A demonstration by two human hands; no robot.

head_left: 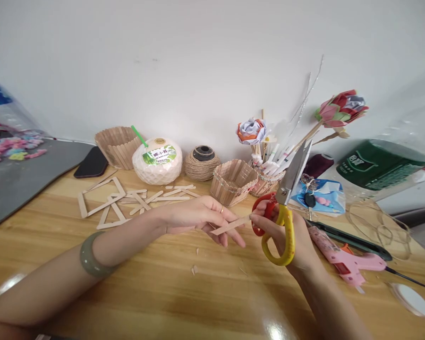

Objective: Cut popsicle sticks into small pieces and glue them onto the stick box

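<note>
Stick (230, 225): flat pale wood, long axis running left-near to right-far, held just above the table (156, 293) between both hands. Left hand (198, 216) pinched its left end, fingers closed on it. Right hand (286, 233) met its right tip at the thumb while clamped through the handles of the scissors (286, 198); blades steel, pointing up and far, handles red and yellow. Both hands equally near. Glue gun (343, 259), pink plastic, lay right. Loose sticks (141, 198) far left.
</note>
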